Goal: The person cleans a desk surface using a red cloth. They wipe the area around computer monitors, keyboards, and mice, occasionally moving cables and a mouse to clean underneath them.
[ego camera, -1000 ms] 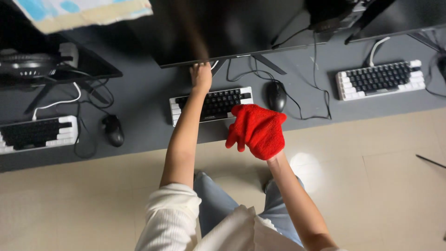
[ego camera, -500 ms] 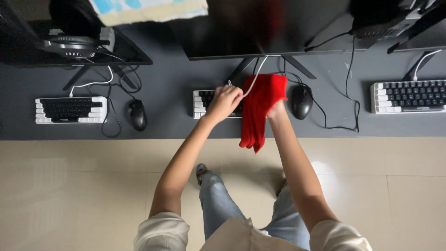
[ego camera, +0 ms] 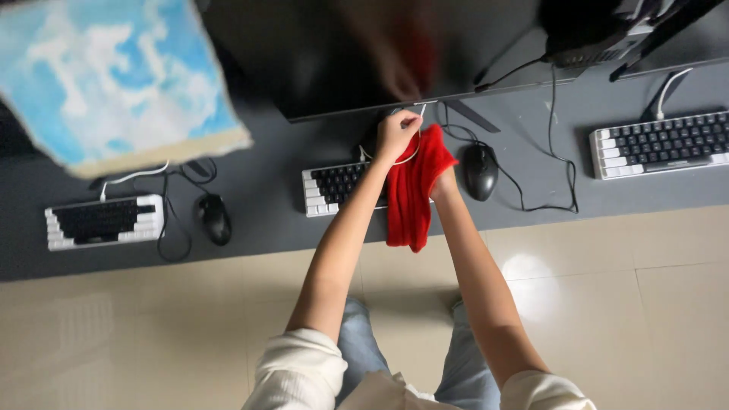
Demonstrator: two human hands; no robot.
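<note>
My left hand (ego camera: 397, 135) is closed around a thin white cable (ego camera: 420, 114) just below the lower edge of the dark monitor (ego camera: 334, 61). Beside it, my right hand (ego camera: 445, 184) grips a red cloth (ego camera: 410, 193), which covers most of the hand. The cloth hangs down over the right end of a black-and-white keyboard (ego camera: 338, 190) on the dark grey desk (ego camera: 266, 220). Both forearms reach up from the bottom of the head view.
A black mouse (ego camera: 480, 171) lies right of the cloth, its cable trailing right. A second keyboard (ego camera: 102, 222) and mouse (ego camera: 215, 219) sit at left, and a third keyboard (ego camera: 661, 143) at right. A blue-and-white panel (ego camera: 114, 76) hangs top left. Beige floor tiles (ego camera: 623, 304) lie below.
My left hand left the keyboard and closed on the white cable near the monitor's edge. The red cloth went from bunched to hanging lengthwise. The view shifted, so the desk things sit further right.
</note>
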